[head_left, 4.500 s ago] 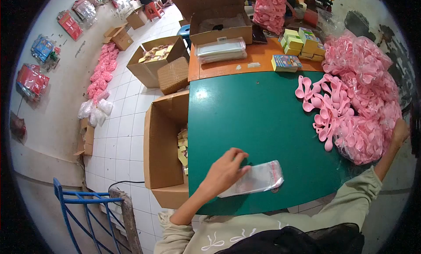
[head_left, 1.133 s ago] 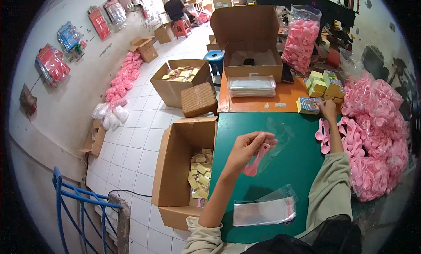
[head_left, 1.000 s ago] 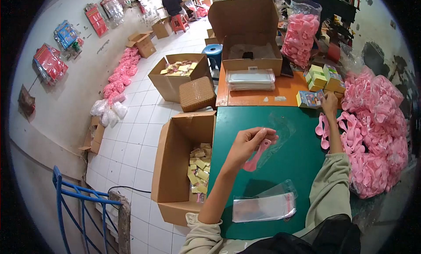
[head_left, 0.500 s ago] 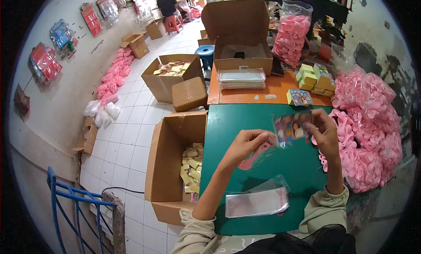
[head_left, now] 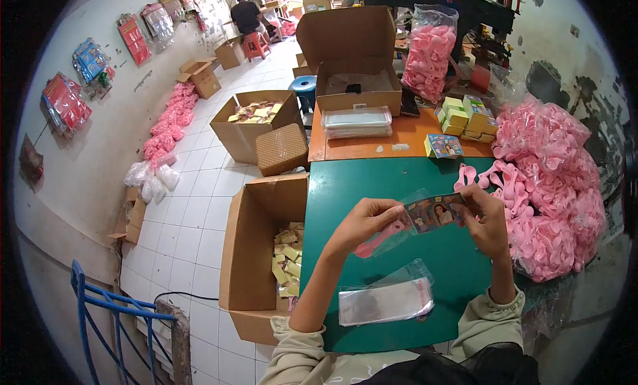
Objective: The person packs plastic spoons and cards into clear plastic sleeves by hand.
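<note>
My left hand [head_left: 364,224] pinches a clear plastic bag with a pink plastic spoon-like piece [head_left: 380,242] in it. In my right hand [head_left: 486,220] is a printed card [head_left: 435,213] with a picture on it, gripped at its right end. The card's left end meets the bag close to my left fingertips; whether it lies inside the bag's mouth I cannot tell. Below both hands, a stack of clear bags [head_left: 385,306] lies on the green table top [head_left: 345,186]. Loose pink spoon-like pieces [head_left: 508,186] lie beyond my right hand.
Large bags of pink pieces [head_left: 558,205] crowd the right side. On the orange table [head_left: 412,142] are card stacks [head_left: 465,119], more clear bags [head_left: 357,121] and an open carton [head_left: 359,93]. A carton of packed pieces [head_left: 259,252] stands left. A person [head_left: 246,16] sits far back.
My right hand has come slightly lower, and the card has moved left and down against the bag in my left hand. The whole view has shifted a little.
</note>
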A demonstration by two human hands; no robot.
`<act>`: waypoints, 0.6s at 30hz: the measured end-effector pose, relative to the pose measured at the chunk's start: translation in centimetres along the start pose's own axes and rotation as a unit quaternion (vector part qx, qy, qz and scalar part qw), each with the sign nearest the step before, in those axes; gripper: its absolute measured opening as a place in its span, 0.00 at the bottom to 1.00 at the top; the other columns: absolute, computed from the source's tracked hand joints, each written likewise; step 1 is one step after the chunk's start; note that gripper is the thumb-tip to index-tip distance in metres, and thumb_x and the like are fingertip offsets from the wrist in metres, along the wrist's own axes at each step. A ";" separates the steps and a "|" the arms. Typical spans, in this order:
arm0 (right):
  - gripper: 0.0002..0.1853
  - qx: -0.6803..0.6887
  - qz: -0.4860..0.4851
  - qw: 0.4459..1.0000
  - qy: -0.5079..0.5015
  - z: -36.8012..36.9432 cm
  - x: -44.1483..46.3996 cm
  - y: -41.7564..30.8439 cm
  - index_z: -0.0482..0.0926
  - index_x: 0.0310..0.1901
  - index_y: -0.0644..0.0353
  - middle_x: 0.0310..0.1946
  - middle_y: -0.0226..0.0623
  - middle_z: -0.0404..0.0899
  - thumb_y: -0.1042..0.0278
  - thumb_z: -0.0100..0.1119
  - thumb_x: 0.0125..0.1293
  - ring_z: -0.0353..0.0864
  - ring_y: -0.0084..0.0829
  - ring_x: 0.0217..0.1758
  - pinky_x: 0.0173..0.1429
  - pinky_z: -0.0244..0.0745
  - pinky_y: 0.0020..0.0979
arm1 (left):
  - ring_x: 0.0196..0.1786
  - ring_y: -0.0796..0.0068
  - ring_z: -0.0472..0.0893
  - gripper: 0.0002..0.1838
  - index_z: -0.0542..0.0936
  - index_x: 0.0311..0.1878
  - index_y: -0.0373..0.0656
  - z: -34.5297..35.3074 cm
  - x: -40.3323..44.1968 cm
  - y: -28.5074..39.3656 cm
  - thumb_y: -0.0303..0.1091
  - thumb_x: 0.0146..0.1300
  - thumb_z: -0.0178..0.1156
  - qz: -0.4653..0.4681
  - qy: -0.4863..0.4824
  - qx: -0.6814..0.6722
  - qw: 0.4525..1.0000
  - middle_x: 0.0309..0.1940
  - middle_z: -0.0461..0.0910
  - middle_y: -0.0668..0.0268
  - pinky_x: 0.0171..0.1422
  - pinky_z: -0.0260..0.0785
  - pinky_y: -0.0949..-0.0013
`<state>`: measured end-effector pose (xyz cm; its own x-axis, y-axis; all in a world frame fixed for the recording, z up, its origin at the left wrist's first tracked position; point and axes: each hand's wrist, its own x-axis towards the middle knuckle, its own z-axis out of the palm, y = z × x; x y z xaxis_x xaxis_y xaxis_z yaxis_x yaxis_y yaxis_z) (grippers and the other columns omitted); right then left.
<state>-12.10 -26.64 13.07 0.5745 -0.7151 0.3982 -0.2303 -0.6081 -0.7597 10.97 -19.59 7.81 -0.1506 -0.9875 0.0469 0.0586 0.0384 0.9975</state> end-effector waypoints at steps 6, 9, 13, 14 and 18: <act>0.06 -0.033 -0.010 0.995 -0.089 0.9 0.2 -0.7 0.74 0.36 0.67 0.27 0.40 0.74 0.79 0.58 0.56 0.77 0.30 0.26 0.31 0.71 0.28 | 0.33 0.86 0.73 0.16 0.79 0.46 0.34 0.4 0.0 -0.1 0.39 0.66 0.55 -0.010 -0.048 0.079 0.996 0.30 0.80 0.70 0.36 0.69 0.79; 0.09 -0.089 -0.032 0.973 -0.211 1.4 0.5 -0.7 0.72 0.33 0.66 0.27 0.46 0.73 0.72 0.61 0.56 0.76 0.41 0.30 0.36 0.70 0.35 | 0.32 0.85 0.75 0.18 0.76 0.51 0.36 1.0 0.3 -1.4 0.39 0.64 0.57 0.021 -0.054 0.082 0.995 0.30 0.81 0.66 0.36 0.70 0.75; 0.08 -0.109 -0.100 0.962 -0.228 2.9 -0.1 0.9 0.73 0.33 0.66 0.30 0.47 0.75 0.70 0.57 0.58 0.75 0.48 0.32 0.40 0.70 0.37 | 0.31 0.80 0.77 0.26 0.67 0.62 0.43 2.0 -0.2 0.1 0.41 0.63 0.59 0.002 0.002 0.236 0.972 0.31 0.83 0.61 0.36 0.71 0.71; 0.08 -0.074 -0.087 0.964 -0.239 3.0 -0.1 1.3 0.72 0.33 0.67 0.29 0.46 0.76 0.70 0.58 0.58 0.76 0.45 0.31 0.38 0.70 0.36 | 0.30 0.79 0.77 0.29 0.64 0.64 0.44 2.1 -0.3 0.1 0.41 0.62 0.59 -0.009 0.016 0.272 0.962 0.32 0.83 0.60 0.36 0.71 0.70; 0.09 0.065 0.035 0.969 -0.234 3.5 -0.3 5.7 0.73 0.30 0.66 0.24 0.37 0.78 0.69 0.62 0.55 0.77 0.30 0.27 0.34 0.69 0.30 | 0.32 0.77 0.79 0.34 0.60 0.67 0.46 1.2 -0.7 -1.9 0.43 0.60 0.61 -0.048 -0.007 0.289 0.956 0.31 0.82 0.62 0.38 0.72 0.69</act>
<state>-10.83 -28.71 6.84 0.8614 -0.5000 0.0892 -0.1989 -0.4937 -0.8465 9.79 -18.76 5.93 -0.1421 -0.9886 -0.0492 -0.5108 0.0307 0.8592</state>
